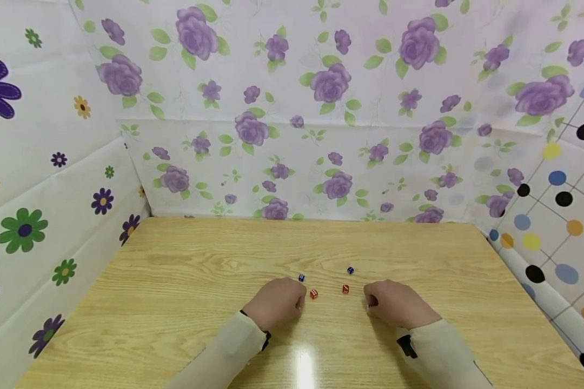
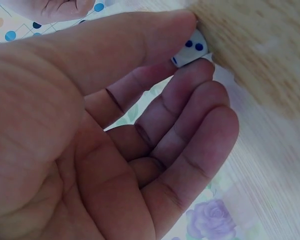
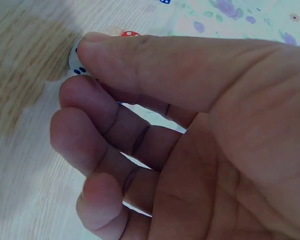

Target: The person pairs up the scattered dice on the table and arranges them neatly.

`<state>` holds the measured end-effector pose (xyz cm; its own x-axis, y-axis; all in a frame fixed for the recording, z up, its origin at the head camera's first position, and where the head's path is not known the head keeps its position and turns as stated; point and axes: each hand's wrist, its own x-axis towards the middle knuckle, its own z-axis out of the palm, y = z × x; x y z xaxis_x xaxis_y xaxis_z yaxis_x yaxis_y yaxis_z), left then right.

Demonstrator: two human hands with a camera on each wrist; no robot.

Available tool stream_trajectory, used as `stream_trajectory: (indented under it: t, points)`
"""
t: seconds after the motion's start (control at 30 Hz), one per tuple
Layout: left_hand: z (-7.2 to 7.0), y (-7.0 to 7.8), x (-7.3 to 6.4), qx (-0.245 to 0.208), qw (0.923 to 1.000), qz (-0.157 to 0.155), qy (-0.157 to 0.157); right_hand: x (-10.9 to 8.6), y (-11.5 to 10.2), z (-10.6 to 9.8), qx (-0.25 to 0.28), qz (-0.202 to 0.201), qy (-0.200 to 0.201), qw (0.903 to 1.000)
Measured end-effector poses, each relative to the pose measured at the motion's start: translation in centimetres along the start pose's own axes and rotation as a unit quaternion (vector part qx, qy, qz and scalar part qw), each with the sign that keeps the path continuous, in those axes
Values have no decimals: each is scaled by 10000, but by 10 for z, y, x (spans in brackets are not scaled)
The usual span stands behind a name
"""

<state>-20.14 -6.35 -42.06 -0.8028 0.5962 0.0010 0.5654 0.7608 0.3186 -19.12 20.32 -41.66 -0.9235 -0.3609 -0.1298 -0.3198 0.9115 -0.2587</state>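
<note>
White dice (image 2: 193, 52) (image 3: 75, 62) in hands (image 1: 277, 303) (image 1: 399, 302), pips (image 2: 199, 47) palmward

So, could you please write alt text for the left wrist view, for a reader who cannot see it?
The left hand pinches a white, blue-spotted die, partly hidden by the thumb, close to a wooden table. Part of the right hand shows at top left, and floral cloth at the bottom.

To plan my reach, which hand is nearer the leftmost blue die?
Left. The left hand sits close beside the leftmost blue die; the right hand is farther right, beyond both red dice.
</note>
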Motion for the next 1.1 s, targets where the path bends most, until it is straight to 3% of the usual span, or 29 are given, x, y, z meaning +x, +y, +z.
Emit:
stream_trajectory:
  t: [0.33,0.73,1.1]
  points:
    - [1,-1,2,8,9999,22,-110,-1,-1,1,-31,-22,5,10000]
    - [1,9,-2,601,9965,441,-382,-2,-3,2,640,-464,-643,9948]
    - [-2,13,-7,-4,9976,240,-645,-2,1,4,528,-566,-573,9954]
